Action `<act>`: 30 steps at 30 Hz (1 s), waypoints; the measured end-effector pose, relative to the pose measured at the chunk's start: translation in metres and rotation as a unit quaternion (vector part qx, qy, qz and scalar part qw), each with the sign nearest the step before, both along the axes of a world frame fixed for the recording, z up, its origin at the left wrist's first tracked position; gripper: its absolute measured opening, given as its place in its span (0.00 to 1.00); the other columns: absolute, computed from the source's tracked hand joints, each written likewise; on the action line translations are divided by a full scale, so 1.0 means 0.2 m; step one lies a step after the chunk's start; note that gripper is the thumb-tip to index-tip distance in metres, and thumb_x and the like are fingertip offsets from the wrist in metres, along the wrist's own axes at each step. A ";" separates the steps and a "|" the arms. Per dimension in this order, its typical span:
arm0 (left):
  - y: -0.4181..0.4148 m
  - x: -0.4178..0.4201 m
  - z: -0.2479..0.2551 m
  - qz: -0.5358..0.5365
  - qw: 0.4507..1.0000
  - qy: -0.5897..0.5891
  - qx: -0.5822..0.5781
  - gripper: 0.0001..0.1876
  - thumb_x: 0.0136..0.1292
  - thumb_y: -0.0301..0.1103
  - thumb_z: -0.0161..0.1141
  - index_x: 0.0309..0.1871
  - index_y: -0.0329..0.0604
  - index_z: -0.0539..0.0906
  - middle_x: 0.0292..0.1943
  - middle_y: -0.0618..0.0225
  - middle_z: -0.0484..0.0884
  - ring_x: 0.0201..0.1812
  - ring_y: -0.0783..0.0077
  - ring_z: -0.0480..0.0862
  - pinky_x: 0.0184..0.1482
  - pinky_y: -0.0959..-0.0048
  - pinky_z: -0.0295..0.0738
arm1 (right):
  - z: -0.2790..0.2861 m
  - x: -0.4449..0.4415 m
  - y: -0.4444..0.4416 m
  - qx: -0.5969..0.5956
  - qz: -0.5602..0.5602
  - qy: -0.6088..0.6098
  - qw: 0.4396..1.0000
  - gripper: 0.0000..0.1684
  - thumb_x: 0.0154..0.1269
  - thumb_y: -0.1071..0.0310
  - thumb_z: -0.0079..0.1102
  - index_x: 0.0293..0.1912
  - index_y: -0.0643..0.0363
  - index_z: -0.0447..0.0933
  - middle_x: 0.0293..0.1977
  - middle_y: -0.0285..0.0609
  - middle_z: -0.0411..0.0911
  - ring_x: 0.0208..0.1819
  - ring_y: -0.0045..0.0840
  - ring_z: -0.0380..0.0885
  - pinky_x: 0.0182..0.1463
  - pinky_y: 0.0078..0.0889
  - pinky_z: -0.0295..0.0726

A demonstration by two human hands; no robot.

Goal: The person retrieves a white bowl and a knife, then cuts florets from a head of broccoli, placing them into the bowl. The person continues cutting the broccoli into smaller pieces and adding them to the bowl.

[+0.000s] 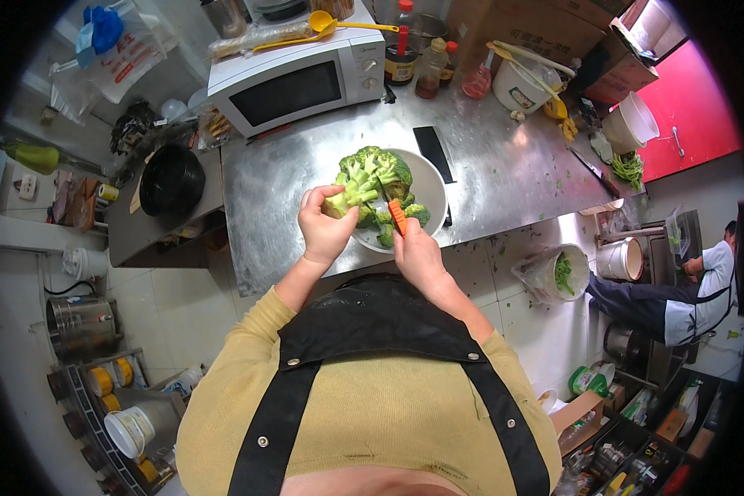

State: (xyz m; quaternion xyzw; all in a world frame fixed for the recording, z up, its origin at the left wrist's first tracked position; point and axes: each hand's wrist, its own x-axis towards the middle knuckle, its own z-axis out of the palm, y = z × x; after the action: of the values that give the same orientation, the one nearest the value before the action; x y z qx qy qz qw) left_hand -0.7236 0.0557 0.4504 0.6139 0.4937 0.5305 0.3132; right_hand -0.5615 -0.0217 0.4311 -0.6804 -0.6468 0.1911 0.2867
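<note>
My left hand [326, 224] grips the thick stalk of a large broccoli head [372, 175], which is tilted with its cut stems towards me. In my right hand [420, 253] is a small knife with an orange handle [397, 217]; its dark blade lies against the broccoli's stems. Underneath is a round white bowl [433, 186]. Several cut broccoli florets [416, 214] lie in the bowl, partly hidden by my hands and the larger head. The bowl rests near the front edge of a stainless steel table [279, 204].
A white microwave oven [291, 84] stands behind the bowl, with bottles [431, 68] and a white bucket [521, 87] to its right. A larger knife [595, 172] lies at the table's right end. Another person [697, 285] works at the far right beyond a lined bin [555, 273].
</note>
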 end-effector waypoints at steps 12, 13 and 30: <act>0.00 0.01 -0.03 -0.019 0.979 -0.156 -0.132 0.17 0.41 0.23 0.68 0.39 0.40 0.79 0.36 0.65 0.78 0.38 0.73 0.78 0.42 0.75 0.74 | -0.01 -0.01 0.03 -0.023 -0.001 0.004 1.000 0.13 0.64 0.65 0.53 0.36 0.65 0.62 0.23 0.59 0.75 0.26 0.53 0.76 0.30 0.50 0.74; 0.01 0.00 -0.07 -0.011 0.985 -0.134 -0.112 0.17 0.41 0.23 0.68 0.38 0.40 0.79 0.36 0.65 0.78 0.38 0.72 0.78 0.42 0.74 0.74 | -0.01 -0.01 0.03 -0.027 0.003 -0.003 1.000 0.14 0.64 0.65 0.53 0.36 0.66 0.62 0.24 0.59 0.75 0.26 0.52 0.76 0.29 0.50 0.75; 0.03 0.01 0.04 0.030 0.982 0.140 0.124 0.16 0.40 0.22 0.67 0.37 0.43 0.80 0.34 0.64 0.76 0.35 0.65 0.78 0.38 0.72 0.74 | -0.05 -0.02 0.04 0.011 -0.029 0.040 0.999 0.13 0.64 0.65 0.54 0.42 0.64 0.65 0.26 0.59 0.75 0.28 0.54 0.76 0.32 0.51 0.74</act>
State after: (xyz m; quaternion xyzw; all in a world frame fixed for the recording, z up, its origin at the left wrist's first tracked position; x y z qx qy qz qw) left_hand -0.7214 0.0622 0.4590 0.7009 0.4809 0.5061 0.1463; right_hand -0.5656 -0.0130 0.4212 -0.6875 -0.6168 0.2024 0.3255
